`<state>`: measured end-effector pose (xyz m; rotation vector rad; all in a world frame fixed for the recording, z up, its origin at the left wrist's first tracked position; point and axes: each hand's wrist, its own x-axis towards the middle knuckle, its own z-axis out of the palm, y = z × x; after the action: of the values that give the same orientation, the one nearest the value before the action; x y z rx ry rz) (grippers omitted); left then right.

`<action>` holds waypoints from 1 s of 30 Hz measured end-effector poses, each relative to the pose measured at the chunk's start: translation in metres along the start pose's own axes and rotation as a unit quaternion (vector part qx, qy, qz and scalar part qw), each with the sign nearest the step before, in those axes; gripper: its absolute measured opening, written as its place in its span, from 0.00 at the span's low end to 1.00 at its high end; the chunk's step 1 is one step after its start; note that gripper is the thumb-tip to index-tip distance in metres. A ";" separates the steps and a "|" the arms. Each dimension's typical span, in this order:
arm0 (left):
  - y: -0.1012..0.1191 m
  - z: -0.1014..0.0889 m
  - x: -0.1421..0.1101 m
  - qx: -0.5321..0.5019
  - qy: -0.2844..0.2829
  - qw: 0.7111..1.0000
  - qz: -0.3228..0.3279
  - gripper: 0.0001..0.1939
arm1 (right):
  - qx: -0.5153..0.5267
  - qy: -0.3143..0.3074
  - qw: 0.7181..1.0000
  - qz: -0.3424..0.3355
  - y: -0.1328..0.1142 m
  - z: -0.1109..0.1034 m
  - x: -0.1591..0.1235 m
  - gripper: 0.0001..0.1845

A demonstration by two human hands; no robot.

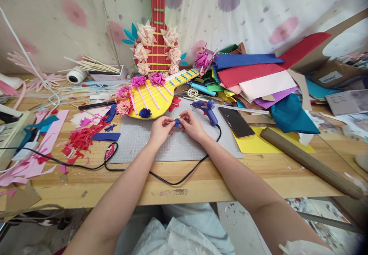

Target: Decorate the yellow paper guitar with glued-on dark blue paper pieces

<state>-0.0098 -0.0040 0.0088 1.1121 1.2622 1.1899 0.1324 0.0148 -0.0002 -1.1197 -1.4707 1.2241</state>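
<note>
Between the fingertips of my left hand [161, 129] and my right hand [192, 124] is a small blue paper piece [177, 122]; its exact shape is partly covered by the fingers. Both hands are pinched on it, just above a grey cutting mat [136, 147]. Right behind them lies a yellow paper guitar [156, 101] with pink strips and paper flowers, among them a dark blue flower [145, 112]. A blue glue gun [207, 110] lies to the right of my right hand, its black cord curving under my forearms.
A red guitar [158, 57] with pale flowers stands at the back. Red paper scraps [83, 138] and a blue strip [106, 136] lie left. To the right are a phone [236, 122], a brown tube [310, 162] and piled coloured sheets [253, 74].
</note>
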 end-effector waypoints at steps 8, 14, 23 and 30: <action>0.001 0.000 -0.001 0.014 0.005 1.000 -0.006 0.07 | -0.023 0.039 0.999 -0.017 0.004 -0.003 0.001 0.10; -0.009 0.001 0.003 0.104 0.003 0.993 0.051 0.07 | -0.032 0.048 0.998 -0.024 0.008 -0.004 0.003 0.10; -0.008 0.002 0.003 0.197 0.028 0.970 0.137 0.13 | -0.032 0.048 0.998 -0.025 0.005 -0.006 0.003 0.09; -0.007 0.005 0.004 0.041 -0.001 0.997 0.062 0.08 | -0.088 0.027 0.993 -0.070 0.003 -0.004 -0.001 0.08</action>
<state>-0.0045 -0.0001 0.0019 1.2682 1.2655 1.2375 0.1369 0.0153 -0.0026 -1.1355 -1.6121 0.9748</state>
